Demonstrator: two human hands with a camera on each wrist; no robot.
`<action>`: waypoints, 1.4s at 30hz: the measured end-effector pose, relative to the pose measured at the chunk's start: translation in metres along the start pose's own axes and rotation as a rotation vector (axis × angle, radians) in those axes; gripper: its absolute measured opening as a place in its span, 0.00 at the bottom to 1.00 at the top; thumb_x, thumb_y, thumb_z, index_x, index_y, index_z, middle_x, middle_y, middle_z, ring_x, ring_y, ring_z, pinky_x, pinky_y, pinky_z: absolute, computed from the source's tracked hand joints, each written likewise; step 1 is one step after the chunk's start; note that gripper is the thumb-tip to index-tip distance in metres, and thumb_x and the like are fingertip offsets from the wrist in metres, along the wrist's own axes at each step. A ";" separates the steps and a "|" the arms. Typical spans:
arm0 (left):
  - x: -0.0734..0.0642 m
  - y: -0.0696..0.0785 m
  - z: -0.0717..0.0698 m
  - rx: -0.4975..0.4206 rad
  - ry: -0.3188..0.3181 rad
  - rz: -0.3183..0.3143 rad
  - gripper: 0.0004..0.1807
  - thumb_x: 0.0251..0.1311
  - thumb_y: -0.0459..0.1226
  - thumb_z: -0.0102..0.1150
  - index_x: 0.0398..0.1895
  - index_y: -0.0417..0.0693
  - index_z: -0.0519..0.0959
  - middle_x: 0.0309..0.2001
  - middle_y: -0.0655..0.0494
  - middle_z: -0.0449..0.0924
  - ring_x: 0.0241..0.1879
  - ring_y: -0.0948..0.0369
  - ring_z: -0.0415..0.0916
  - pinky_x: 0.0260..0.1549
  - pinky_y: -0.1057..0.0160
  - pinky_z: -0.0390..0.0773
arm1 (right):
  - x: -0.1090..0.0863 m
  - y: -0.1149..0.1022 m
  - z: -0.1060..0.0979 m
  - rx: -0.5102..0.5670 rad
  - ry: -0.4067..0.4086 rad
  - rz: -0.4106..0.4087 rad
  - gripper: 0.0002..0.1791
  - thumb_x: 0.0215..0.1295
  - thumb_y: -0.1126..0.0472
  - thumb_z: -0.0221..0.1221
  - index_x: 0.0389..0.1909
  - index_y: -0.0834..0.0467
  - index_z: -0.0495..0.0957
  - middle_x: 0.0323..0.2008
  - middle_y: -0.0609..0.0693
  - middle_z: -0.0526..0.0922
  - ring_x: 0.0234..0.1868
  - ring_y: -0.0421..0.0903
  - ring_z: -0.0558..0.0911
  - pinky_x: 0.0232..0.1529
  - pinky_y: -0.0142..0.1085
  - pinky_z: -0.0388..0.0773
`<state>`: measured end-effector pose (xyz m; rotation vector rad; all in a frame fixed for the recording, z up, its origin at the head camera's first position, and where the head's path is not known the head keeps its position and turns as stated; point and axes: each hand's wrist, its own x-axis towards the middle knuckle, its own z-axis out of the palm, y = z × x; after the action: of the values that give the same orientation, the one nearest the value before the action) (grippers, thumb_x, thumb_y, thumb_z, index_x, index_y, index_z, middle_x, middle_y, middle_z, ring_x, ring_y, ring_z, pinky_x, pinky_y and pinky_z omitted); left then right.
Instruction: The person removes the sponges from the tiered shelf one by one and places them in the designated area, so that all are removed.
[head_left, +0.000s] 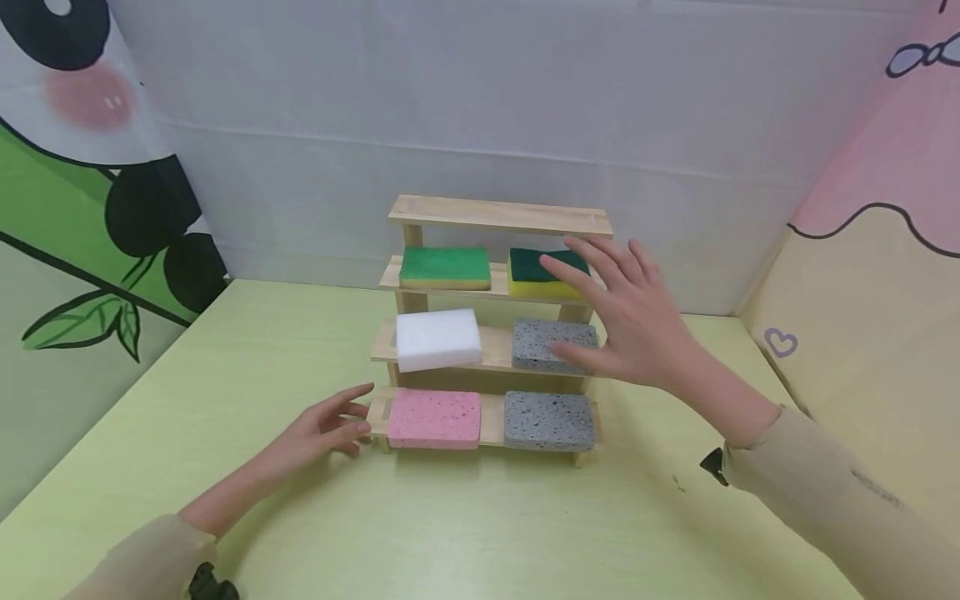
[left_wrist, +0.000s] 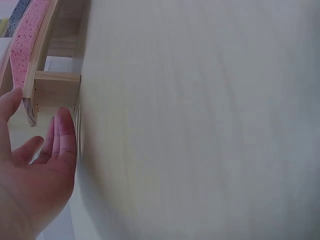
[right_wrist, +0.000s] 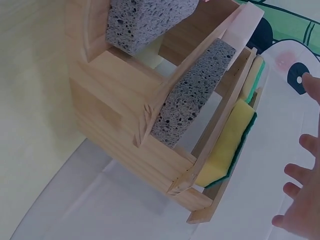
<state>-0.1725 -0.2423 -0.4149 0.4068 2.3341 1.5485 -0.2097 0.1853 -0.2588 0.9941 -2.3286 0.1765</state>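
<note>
A tiered wooden rack (head_left: 501, 215) stands on the table. Its lowest shelf bears a pink sponge (head_left: 434, 419) at left and a grey speckled sponge (head_left: 549, 422) at right. One shelf up are a white sponge block (head_left: 438, 339), tilted over the edge, and a second grey sponge (head_left: 534, 343). Above those sit a green-topped sponge (head_left: 445, 267) and a yellow sponge with dark green top (head_left: 547, 275). My left hand (head_left: 322, 429) is beside the lowest shelf's left end, fingers loosely bent. My right hand (head_left: 626, 312), fingers spread, hovers before the rack's right side, holding nothing.
The pale yellow-green table (head_left: 300, 350) extends around the rack. A white sheet (head_left: 487, 100) hangs behind it. Printed cartoon panels flank both sides, with a green panel (head_left: 67, 183) at left and a pink and cream panel (head_left: 877, 275) at right.
</note>
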 end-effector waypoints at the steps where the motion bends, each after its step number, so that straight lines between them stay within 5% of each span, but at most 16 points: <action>1: 0.000 0.000 0.001 -0.013 -0.001 0.000 0.37 0.70 0.41 0.55 0.78 0.44 0.52 0.63 0.29 0.67 0.43 0.60 0.82 0.44 0.65 0.86 | 0.004 0.000 0.001 0.003 -0.001 -0.004 0.48 0.54 0.32 0.62 0.75 0.43 0.59 0.75 0.55 0.59 0.76 0.58 0.56 0.74 0.68 0.48; 13: -0.002 -0.003 0.011 -0.145 -0.042 0.043 0.37 0.73 0.37 0.51 0.78 0.40 0.47 0.60 0.31 0.67 0.47 0.65 0.79 0.46 0.65 0.86 | 0.043 -0.007 0.013 0.016 -0.062 -0.038 0.44 0.58 0.33 0.60 0.74 0.45 0.61 0.74 0.55 0.63 0.76 0.58 0.58 0.76 0.65 0.49; 31: 0.005 -0.009 0.020 -0.349 -0.036 0.102 0.36 0.72 0.32 0.48 0.77 0.35 0.45 0.59 0.64 0.70 0.55 0.71 0.76 0.56 0.73 0.79 | 0.110 -0.006 0.031 0.175 -0.377 0.000 0.46 0.62 0.32 0.59 0.77 0.43 0.55 0.74 0.48 0.62 0.75 0.52 0.61 0.76 0.53 0.59; 42: 0.005 -0.011 0.021 -0.401 -0.063 0.106 0.36 0.73 0.32 0.45 0.79 0.43 0.44 0.60 0.61 0.68 0.57 0.68 0.76 0.57 0.69 0.80 | 0.136 -0.003 0.039 0.308 -0.551 0.009 0.44 0.63 0.39 0.62 0.77 0.43 0.54 0.75 0.47 0.61 0.76 0.50 0.61 0.77 0.50 0.59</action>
<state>-0.1692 -0.2266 -0.4331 0.4749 1.9165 1.9657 -0.3007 0.0861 -0.2134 1.3120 -2.8640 0.3038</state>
